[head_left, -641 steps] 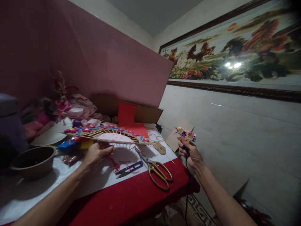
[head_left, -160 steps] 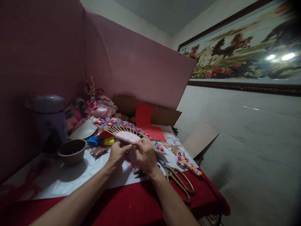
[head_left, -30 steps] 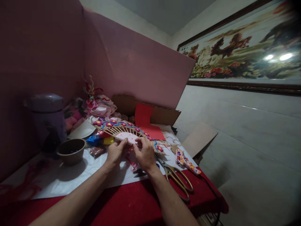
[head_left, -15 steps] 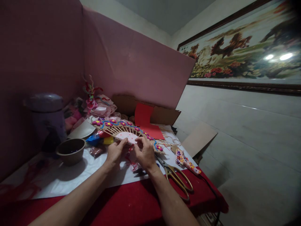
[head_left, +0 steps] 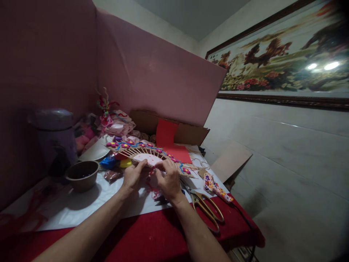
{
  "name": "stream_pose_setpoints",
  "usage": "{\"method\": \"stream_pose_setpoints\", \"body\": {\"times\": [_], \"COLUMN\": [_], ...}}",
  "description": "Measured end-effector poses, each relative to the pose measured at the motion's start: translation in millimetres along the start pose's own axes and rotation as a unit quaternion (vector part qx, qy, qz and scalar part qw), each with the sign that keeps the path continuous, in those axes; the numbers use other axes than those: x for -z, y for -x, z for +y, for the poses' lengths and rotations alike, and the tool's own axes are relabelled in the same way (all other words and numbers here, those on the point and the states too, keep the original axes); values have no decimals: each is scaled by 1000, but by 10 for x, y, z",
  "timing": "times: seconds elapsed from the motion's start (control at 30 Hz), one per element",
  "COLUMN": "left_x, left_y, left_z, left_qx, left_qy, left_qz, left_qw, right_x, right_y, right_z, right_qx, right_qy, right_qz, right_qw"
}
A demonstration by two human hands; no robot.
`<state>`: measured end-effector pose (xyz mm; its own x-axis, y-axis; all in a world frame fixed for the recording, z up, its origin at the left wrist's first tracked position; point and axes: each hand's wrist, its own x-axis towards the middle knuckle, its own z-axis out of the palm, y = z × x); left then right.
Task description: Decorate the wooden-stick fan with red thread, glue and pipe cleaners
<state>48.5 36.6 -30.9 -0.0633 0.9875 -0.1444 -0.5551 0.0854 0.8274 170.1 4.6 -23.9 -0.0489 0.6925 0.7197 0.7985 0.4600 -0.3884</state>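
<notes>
A handmade fan (head_left: 147, 158) spreads in front of me. It has thin sticks, a pale dotted inner panel and an outer band with pink flowers and a wavy blue line. My left hand (head_left: 132, 176) grips its lower edge, thumb on top of the panel. A red tassel (head_left: 152, 189) dangles below the fan's lower middle. Against the top of that tassel's cord, my right hand (head_left: 168, 178) is closed in a pinch; its fingertips are partly hidden. Large gold-handled scissors (head_left: 203, 205) lie right of my right hand, and a dark pointed tool (head_left: 162, 201) is partly under it.
At left stand a dark bowl (head_left: 82, 175) and a lidded purple container (head_left: 56, 138). Coloured clay packets (head_left: 110, 161) lie behind the bowl. Red paper (head_left: 177, 153) rests beyond the fan. A flower-patterned glue gun shape (head_left: 216, 188) lies near the table's right edge, its cord trailing down.
My right hand's fingertips have shifted slightly left and down, from the fan panel's edge to the red cord. The fan has tilted a little; my left hand has barely moved.
</notes>
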Motion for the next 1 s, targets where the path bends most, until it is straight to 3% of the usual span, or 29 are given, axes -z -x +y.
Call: {"method": "stream_pose_setpoints", "body": {"times": [0.5, 1.0], "left_x": [-2, 18], "left_y": [52, 37], "left_z": [2, -14], "left_qx": [44, 40], "left_qy": [-24, -35], "left_qz": [4, 12], "left_qw": [999, 998], "right_x": [-34, -76], "right_y": [-5, -4], "right_z": [12, 49], "right_qx": [-6, -18], "right_qy": [21, 20], "right_qz": [-24, -22], "right_qw": [999, 999]}}
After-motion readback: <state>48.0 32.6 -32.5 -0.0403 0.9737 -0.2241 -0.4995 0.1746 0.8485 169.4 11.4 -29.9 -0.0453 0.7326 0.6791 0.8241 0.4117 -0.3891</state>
